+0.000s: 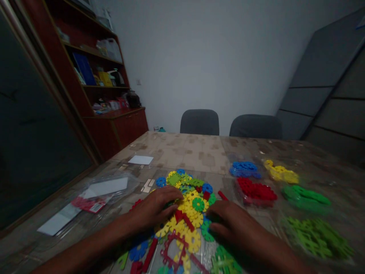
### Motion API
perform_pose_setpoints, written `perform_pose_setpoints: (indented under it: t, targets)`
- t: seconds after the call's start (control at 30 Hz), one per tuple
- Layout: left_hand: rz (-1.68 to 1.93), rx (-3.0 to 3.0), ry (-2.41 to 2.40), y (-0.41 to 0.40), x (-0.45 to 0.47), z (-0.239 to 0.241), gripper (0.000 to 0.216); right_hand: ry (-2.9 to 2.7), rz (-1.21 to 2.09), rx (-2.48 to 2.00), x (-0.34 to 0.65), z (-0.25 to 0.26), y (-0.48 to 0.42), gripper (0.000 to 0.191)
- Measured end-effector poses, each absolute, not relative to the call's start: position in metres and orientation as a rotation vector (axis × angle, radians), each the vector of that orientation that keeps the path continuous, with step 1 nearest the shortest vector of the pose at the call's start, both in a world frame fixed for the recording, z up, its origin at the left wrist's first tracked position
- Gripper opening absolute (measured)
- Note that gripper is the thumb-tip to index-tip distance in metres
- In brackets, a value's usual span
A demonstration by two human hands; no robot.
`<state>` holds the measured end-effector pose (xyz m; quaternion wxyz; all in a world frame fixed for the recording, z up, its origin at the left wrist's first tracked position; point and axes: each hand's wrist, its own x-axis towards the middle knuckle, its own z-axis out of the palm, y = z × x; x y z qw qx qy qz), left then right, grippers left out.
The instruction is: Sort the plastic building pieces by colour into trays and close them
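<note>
A heap of plastic gear-shaped pieces lies in the middle of the table, mostly yellow gears [191, 201] with blue, green and red ones among them. My left hand [161, 203] rests over the heap's left side, fingers stretched and thumb apart, with nothing visible in it. At the right edge, my right hand [228, 219] touches or hovers over the pieces; its fingers are bent, with a gap to the thumb. Between the hands lie a green gear [198, 204] and a red bar [188, 222]. A dark red square frame [174, 249] sits nearer me.
Clear trays on the right hold sorted pieces: blue [244, 169], yellow [282, 174], red [256, 190], green [306, 196] and light green [321, 238]. Plastic packaging [105, 194] lies on the left, with a white card [140, 160] behind it. Two chairs [199, 121] stand across the table.
</note>
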<state>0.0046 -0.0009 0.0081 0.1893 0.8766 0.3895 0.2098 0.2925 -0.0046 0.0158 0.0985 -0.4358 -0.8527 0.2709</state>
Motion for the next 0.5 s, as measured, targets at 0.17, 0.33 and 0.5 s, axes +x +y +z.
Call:
perform_pose_setpoints:
  t: [0.17, 0.33, 0.5]
  targets:
    - [0.501, 2.481, 1.025, -0.005, 0.005, 0.017, 0.021, -2.604, 0.844, -1.346, 0.286, 0.009, -0.011, 0.045]
    - [0.448, 2.496, 0.998, -0.009, 0.009, 0.019, 0.013, -2.606, 0.797, -1.348, 0.285, 0.009, -0.009, 0.037]
    - [0.5, 2.525, 1.058, -0.005, 0.011, 0.014, 0.02, -2.598, 0.64, -1.058, 0.274, 0.014, -0.016, 0.032]
